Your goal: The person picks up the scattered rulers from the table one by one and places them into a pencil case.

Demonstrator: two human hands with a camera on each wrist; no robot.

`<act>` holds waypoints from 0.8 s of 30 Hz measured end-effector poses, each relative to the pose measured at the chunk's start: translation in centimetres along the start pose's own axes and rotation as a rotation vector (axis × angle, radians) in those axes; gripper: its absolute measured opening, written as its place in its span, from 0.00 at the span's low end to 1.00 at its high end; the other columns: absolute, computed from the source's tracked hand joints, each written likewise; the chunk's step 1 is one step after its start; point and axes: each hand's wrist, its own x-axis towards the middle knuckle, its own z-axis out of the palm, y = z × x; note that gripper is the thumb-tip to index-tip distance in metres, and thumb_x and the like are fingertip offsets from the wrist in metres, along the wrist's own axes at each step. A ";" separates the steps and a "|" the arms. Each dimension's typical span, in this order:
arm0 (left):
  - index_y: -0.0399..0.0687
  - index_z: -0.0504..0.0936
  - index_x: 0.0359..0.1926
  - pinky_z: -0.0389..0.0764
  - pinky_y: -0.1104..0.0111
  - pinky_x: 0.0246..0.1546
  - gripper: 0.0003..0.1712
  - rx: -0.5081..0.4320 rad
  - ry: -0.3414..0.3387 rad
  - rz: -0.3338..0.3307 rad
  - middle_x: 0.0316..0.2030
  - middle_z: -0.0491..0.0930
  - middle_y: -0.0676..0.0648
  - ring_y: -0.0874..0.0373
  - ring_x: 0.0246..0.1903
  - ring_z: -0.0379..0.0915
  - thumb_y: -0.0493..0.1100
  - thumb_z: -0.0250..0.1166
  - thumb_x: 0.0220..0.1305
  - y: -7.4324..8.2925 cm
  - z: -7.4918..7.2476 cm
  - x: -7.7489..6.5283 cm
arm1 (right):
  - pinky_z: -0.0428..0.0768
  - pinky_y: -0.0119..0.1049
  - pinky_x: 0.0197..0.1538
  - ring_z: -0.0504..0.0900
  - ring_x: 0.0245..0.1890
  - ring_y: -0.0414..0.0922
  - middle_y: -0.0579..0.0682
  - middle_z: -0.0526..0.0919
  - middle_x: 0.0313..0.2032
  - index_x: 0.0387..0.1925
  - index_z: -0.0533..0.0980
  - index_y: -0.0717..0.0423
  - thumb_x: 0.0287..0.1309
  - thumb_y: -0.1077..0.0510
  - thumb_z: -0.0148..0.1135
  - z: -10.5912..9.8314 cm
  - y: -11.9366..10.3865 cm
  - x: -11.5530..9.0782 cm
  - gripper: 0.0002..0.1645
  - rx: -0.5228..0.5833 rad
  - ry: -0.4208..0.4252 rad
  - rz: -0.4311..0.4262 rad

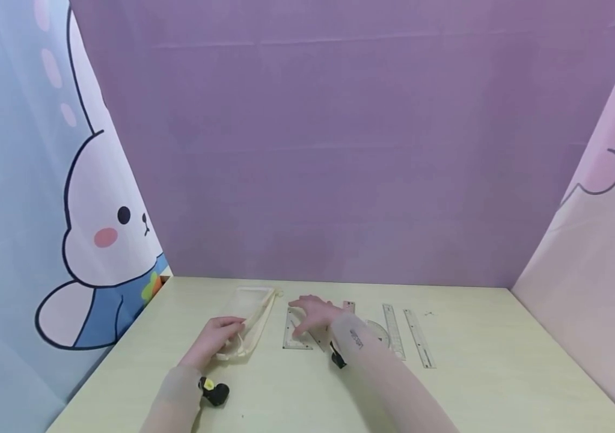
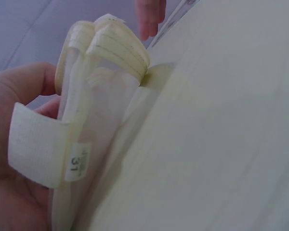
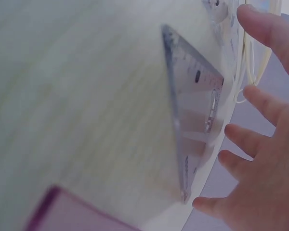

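Note:
My left hand [image 1: 217, 337] grips a cream mesh drawstring bag [image 1: 258, 331] at the left of the table. In the left wrist view the bag's hemmed mouth [image 2: 118, 50] points away from the palm, and a white label [image 2: 77, 161] reads 31. Fingers spread, my right hand [image 1: 315, 311] hovers over the clear set squares with nothing in its grasp. One set square [image 1: 288, 338] lies left of it, and a second [image 1: 318, 338] is partly covered by the hand. The right wrist view shows a triangular set square [image 3: 188, 106] close below the fingertips.
Right of the set squares lie a pink-tinted piece [image 1: 348, 306], a clear protractor [image 1: 379, 331] partly behind my sleeve, and two clear rulers, one nearer [image 1: 394, 331] and one farther right [image 1: 419, 338]. A purple cloth [image 1: 339, 150] hangs behind the table [image 1: 502, 361].

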 end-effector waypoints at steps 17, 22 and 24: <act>0.41 0.84 0.50 0.68 0.68 0.24 0.17 0.003 -0.006 -0.007 0.31 0.78 0.49 0.56 0.27 0.67 0.45 0.64 0.63 0.7 0.0 -0.7 | 0.39 0.69 0.64 0.40 0.74 0.56 0.52 0.48 0.75 0.72 0.60 0.38 0.46 0.41 0.71 0.2 -0.3 -0.2 0.52 -0.031 -0.043 0.029; 0.41 0.84 0.50 0.68 0.67 0.25 0.17 0.012 -0.006 -0.006 0.31 0.78 0.49 0.56 0.27 0.67 0.45 0.64 0.64 0.7 -0.1 -0.9 | 0.39 0.69 0.64 0.40 0.74 0.56 0.52 0.47 0.75 0.72 0.60 0.39 0.46 0.41 0.71 0.4 -0.3 -0.1 0.51 -0.025 -0.044 0.033; 0.41 0.84 0.50 0.68 0.67 0.25 0.17 0.012 -0.003 -0.009 0.31 0.78 0.49 0.56 0.27 0.67 0.45 0.64 0.63 0.7 -0.1 -0.9 | 0.39 0.70 0.64 0.40 0.74 0.57 0.53 0.47 0.75 0.72 0.60 0.39 0.46 0.41 0.71 0.4 -0.4 -0.2 0.51 -0.020 -0.043 0.030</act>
